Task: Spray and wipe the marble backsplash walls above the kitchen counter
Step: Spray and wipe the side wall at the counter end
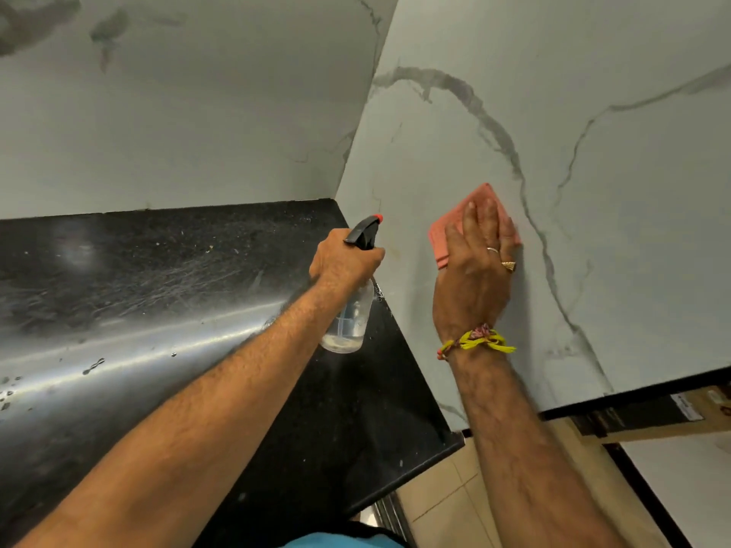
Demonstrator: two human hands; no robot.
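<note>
Right hand [476, 267] is pressing the pink cloth [455, 231] flat-fingered on marble backsplash [593, 231]; left hand [344, 259] is gripping the spray bottle [350, 318] just leftward (nozzle pointing wallward).

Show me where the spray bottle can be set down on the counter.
The black counter is bare from the back wall to its front edge, left of the left hand gripping the spray bottle. Water drops sit at far left. It is crowded near the right wall, where the right hand presses the cloth.
</note>
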